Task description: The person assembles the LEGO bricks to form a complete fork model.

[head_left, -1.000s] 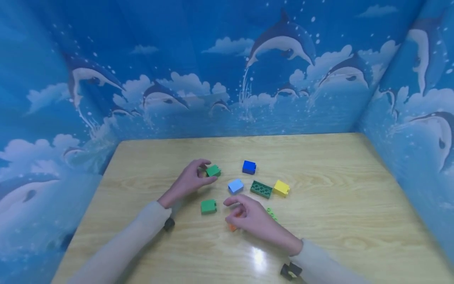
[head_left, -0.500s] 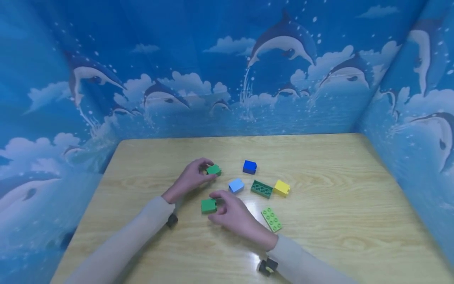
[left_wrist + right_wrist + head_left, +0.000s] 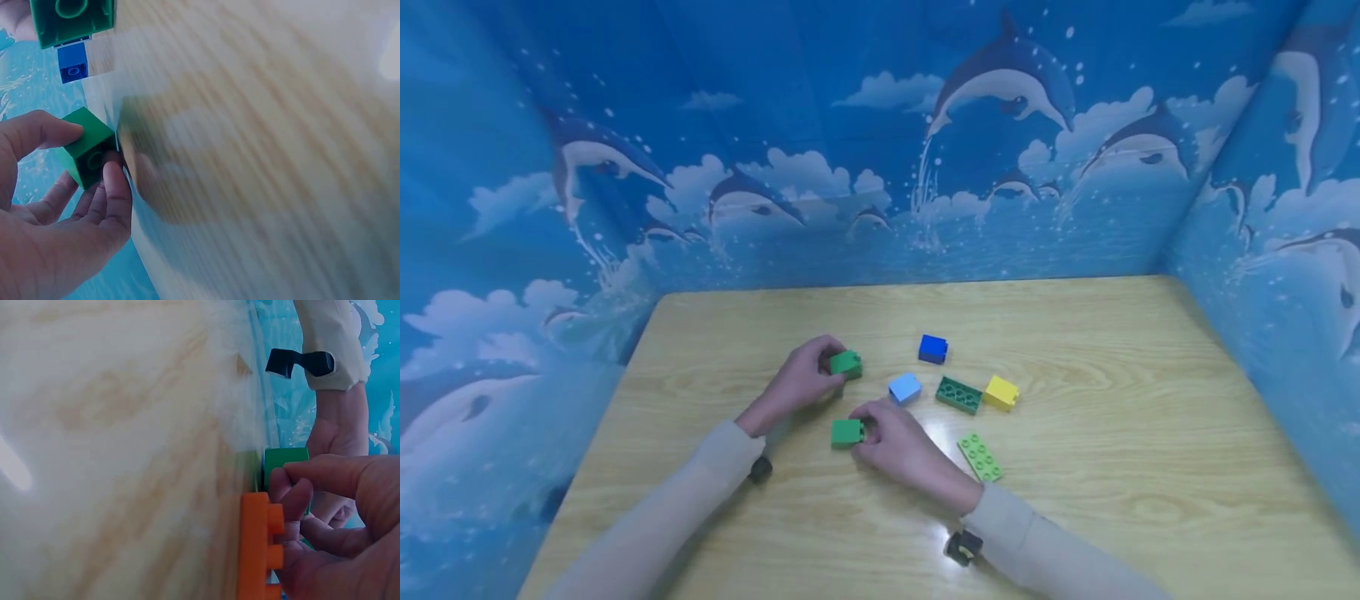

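Note:
Near the table's left middle, my left hand (image 3: 802,372) pinches a green toy brick (image 3: 846,364) between thumb and fingers. The left wrist view shows the thumb (image 3: 59,129) on one face of this brick (image 3: 94,132) and fingers opposite. Closer to me, my right hand (image 3: 904,442) grips the studded right end of a second green brick (image 3: 847,433), which lies on its side. In the right wrist view, fingers partly cover this brick (image 3: 284,461). An orange brick (image 3: 254,547) sits studs up beside the right fingers there; the head view does not show it.
On the wooden table (image 3: 1112,433) lie a light blue brick (image 3: 905,388), a dark blue brick (image 3: 933,349), a dark green brick (image 3: 958,395) with its underside up, a yellow brick (image 3: 1002,392) and a light green brick (image 3: 980,457). A dolphin-print curtain (image 3: 820,250) surrounds the table.
My right hand has moved left from over the orange brick to the nearer green brick, and its fingers have closed on it. My left hand has closed on the farther green brick and turned it slightly.

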`<action>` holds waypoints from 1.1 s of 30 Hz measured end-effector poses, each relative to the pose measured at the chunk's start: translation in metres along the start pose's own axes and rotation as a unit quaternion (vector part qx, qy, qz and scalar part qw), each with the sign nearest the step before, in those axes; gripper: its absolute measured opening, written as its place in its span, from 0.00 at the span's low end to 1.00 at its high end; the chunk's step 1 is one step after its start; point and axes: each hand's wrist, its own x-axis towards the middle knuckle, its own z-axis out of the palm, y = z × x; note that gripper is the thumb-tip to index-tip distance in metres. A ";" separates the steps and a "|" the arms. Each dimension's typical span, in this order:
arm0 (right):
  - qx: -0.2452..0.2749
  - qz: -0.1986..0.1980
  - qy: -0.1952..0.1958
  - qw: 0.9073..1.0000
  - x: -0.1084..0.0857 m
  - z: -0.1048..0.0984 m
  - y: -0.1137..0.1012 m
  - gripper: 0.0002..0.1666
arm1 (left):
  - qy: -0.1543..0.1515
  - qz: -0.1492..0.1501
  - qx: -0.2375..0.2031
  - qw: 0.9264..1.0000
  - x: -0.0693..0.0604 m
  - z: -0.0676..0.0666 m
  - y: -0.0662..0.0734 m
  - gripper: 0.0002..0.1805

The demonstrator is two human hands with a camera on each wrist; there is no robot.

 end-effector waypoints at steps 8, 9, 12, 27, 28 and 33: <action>0.015 -0.002 -0.012 1.000 -0.008 -0.006 -0.008 0.27 | -0.009 -0.008 -0.006 1.000 -0.012 -0.006 -0.003 0.18; 0.021 -0.003 -0.013 1.000 -0.009 -0.007 -0.008 0.27 | -0.009 -0.010 -0.008 1.000 -0.014 -0.007 -0.003 0.18; 0.039 -0.016 -0.010 0.999 -0.011 -0.007 -0.006 0.27 | -0.008 -0.009 -0.008 1.000 -0.016 -0.009 -0.006 0.17; 0.109 -0.028 0.033 0.993 -0.012 -0.015 -0.004 0.31 | -0.024 0.001 -0.002 1.000 -0.030 -0.020 -0.020 0.24; 0.116 -0.029 0.036 0.992 -0.010 -0.015 -0.005 0.31 | -0.025 -0.001 -0.002 1.000 -0.031 -0.020 -0.021 0.25; 0.162 -0.030 0.064 0.984 -0.003 -0.014 -0.013 0.29 | -0.035 0.012 -0.003 0.999 -0.033 -0.022 -0.025 0.25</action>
